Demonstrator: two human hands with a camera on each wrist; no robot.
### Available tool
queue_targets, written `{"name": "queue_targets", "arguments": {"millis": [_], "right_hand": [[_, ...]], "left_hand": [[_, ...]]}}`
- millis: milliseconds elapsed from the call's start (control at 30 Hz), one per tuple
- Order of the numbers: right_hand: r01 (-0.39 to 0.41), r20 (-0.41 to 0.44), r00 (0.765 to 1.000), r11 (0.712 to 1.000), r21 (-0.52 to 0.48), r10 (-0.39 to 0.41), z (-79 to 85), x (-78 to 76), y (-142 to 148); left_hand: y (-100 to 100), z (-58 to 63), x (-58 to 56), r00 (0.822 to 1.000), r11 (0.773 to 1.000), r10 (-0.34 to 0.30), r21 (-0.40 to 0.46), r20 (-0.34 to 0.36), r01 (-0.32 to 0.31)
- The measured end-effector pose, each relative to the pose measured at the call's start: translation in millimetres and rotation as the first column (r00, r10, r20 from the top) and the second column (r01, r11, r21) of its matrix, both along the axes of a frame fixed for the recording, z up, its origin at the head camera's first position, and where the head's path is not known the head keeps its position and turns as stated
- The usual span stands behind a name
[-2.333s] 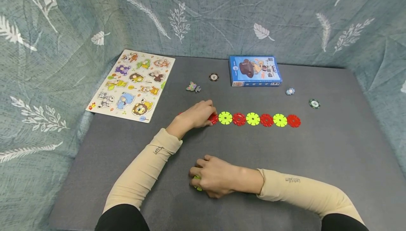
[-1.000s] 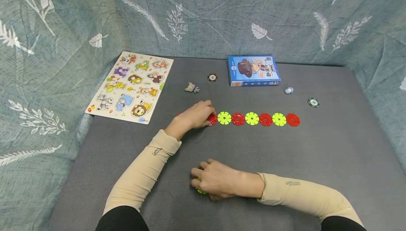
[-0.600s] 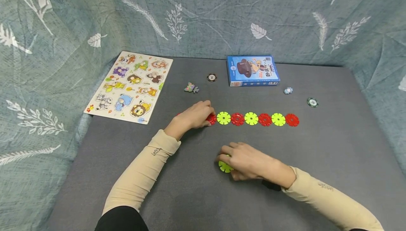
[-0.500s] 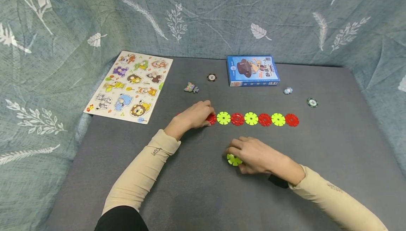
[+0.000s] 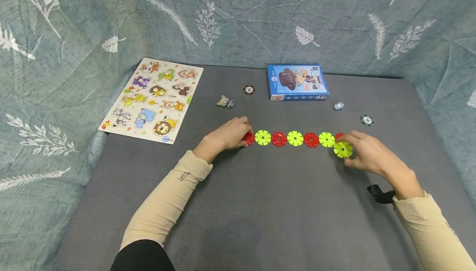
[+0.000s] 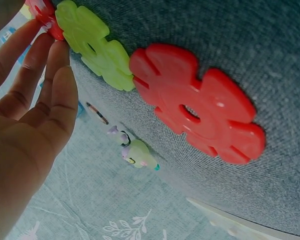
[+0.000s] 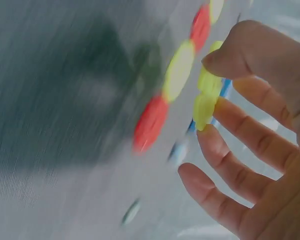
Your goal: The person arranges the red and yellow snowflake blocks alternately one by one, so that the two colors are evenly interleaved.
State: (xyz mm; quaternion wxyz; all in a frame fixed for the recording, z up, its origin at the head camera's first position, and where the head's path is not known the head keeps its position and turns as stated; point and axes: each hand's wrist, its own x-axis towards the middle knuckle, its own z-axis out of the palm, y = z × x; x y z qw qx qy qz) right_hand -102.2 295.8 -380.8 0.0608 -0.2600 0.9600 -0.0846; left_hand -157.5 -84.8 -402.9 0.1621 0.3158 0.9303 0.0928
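Red and yellow-green plastic interlocking discs lie edge to edge in a row across the table. Toward its left end, my left hand [image 5: 228, 134] pinches the rim of a red disc [image 5: 248, 139] between thumb and fingertips. Left of that, a yellow-green disc [image 6: 92, 42] and another red disc [image 6: 175, 100] show in the left wrist view, mostly covered by the hand in the head view. My right hand [image 5: 375, 153] pinches a loose yellow-green disc [image 5: 342, 150] above the table. It partly covers the row's last red disc [image 5: 339, 136].
Behind the row stand a blue game box [image 5: 297, 82], a dark poker chip [image 5: 249, 89], a small butterfly figure [image 5: 224, 101], a small blue figure [image 5: 338, 105] and a green-rimmed chip [image 5: 367, 120]. An animal puzzle board [image 5: 152, 99] lies at back left.
My right hand has carried the yellow-green disc from the front middle of the table, right and away from me, to the row's right end. The left hand has stayed put.
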Motion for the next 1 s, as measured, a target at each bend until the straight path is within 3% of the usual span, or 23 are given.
{"name": "queue_targets", "arguments": {"millis": [167,467,667,1000], "right_hand": [[0.096,0.053,0.994,0.995,0.034,-0.098,-3.1,-14.5,31.7],[0.132,0.114,0.984,0.989,0.072,-0.14,-13.9,-31.9,48.0],[0.166,0.085,0.981,0.983,0.082,-0.173,-19.4,-28.3,48.5],[0.2,-0.005,0.98,0.98,0.001,-0.2,-18.9,-16.2,46.1]], "left_hand": [[-0.7,-0.1,0.1,1.0,1.0,0.009,-0.013,0.002,-0.009],[-0.2,-0.7,2.1,1.0,1.0,0.0,0.004,-0.015,0.0],[0.2,-0.4,2.2,1.0,1.0,-0.009,0.007,-0.029,0.009],[-0.5,0.2,3.6,1.0,1.0,0.006,0.001,-0.001,-0.006]]}}
